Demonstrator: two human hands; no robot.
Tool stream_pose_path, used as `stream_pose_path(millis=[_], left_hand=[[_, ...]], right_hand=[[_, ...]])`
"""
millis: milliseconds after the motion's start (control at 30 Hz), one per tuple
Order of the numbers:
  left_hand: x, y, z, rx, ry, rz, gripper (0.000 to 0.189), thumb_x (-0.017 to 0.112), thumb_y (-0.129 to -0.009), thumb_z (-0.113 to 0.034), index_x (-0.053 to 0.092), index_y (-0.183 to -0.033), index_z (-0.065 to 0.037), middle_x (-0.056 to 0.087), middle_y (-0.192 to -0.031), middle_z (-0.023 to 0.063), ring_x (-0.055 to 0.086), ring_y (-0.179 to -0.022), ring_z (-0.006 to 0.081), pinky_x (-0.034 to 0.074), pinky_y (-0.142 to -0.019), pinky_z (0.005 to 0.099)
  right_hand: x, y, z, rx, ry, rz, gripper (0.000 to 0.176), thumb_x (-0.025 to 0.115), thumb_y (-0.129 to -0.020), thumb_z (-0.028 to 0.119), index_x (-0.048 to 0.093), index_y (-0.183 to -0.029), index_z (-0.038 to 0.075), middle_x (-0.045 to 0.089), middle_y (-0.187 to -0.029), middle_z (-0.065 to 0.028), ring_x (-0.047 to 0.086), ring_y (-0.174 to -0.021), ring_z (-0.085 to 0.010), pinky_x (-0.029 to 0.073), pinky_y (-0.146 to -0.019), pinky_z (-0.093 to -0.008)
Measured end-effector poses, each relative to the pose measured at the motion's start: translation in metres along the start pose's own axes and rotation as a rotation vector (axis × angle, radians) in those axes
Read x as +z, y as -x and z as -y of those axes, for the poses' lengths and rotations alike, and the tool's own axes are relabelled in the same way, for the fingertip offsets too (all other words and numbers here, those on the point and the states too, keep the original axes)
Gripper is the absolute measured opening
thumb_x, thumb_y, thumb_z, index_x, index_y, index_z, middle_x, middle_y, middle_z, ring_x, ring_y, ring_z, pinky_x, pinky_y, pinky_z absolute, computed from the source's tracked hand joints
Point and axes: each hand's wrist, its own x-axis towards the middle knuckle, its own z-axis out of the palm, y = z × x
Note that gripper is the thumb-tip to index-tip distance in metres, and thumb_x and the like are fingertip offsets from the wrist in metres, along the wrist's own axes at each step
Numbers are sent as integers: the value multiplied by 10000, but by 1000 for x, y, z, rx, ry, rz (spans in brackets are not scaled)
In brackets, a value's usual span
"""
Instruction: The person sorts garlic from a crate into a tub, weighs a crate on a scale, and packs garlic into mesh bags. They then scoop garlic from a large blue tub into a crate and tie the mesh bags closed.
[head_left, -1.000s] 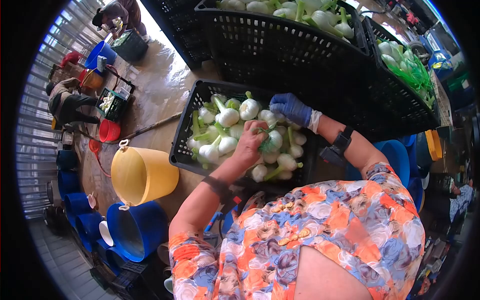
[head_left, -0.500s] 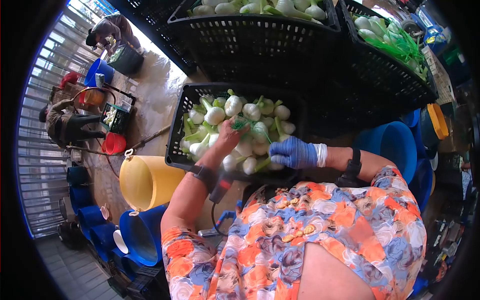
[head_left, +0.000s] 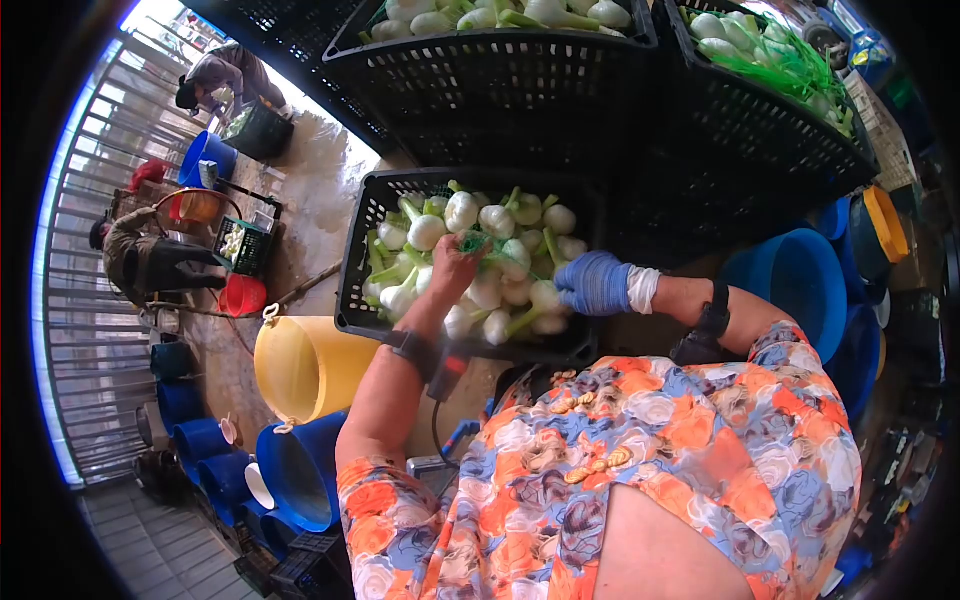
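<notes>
A black plastic crate (head_left: 350, 290) full of white bulbs (head_left: 427, 232) with cut green stalks lies in front of me. My bare left hand (head_left: 457, 268) is over the middle of the bulbs, its fingers closed on a bunch of thin green netting (head_left: 474, 242). At the crate's right side, my right hand (head_left: 593, 284) wears a blue-and-white glove, with its fingers bent against the bulbs near the rim. Whether the gloved fingers grip a bulb is hidden.
Stacked black crates (head_left: 500, 90) of bulbs rise beyond; another (head_left: 770, 110) holds green netting at upper right. A yellow tub (head_left: 310, 365) and blue tubs (head_left: 305, 470) stand left, a blue barrel (head_left: 790, 285) right. Two people (head_left: 150, 250) bend at far left.
My gloved right hand has shifted slightly right and up along the crate's edge. My left hand stays on the netting. The whole view has shifted a little.
</notes>
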Motion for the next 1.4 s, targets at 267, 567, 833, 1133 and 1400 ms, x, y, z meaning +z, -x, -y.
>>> stream_pose_path(millis=[267, 567, 833, 1133, 1400], left_hand=[[6, -10, -46, 154, -928, 47, 101, 580, -730, -100, 649, -747, -28, 638, -784, 187, 612, -776, 394, 481, -671, 452], [13, -13, -84, 151, -1205, 368, 166, 522, -733, -52, 681, -778, -45, 658, -852, 186, 640, -854, 351, 510, -705, 415], [15, -12, -28, 324, -1088, 266, 148, 534, -745, -77, 669, -773, -24, 625, -910, 167, 638, -847, 322, 520, -722, 400], [4, -14, -2, 676, -890, 210, 118, 538, -736, -80, 621, -784, -11, 599, -888, 161, 633, -826, 317, 524, -692, 399], [-6, -20, -11, 763, -880, 415, 120, 552, -725, -102, 624, -711, -8, 603, -886, 168, 641, -836, 318, 529, -687, 397]], right_hand=[[34, -48, 78, 68, -1192, 472, 173, 542, -804, 179, 538, -660, 84, 518, -577, -33, 487, -420, -127, 364, -380, -301], [124, -148, 116, -506, -1023, -573, 176, 646, -802, 262, 571, -803, 102, 539, -716, 3, 562, -599, -117, 427, -520, -228], [138, -166, 112, -357, -1004, -182, 212, 650, -803, 261, 576, -889, 82, 563, -791, -27, 573, -669, -143, 447, -595, -254], [149, -176, 117, -469, -833, -19, 281, 653, -805, 261, 582, -986, 59, 590, -875, -62, 586, -748, -173, 470, -680, -284], [163, -160, 71, -582, -679, 271, 353, 656, -806, 261, 586, -1072, 39, 615, -950, -92, 597, -818, -199, 491, -755, -310]])
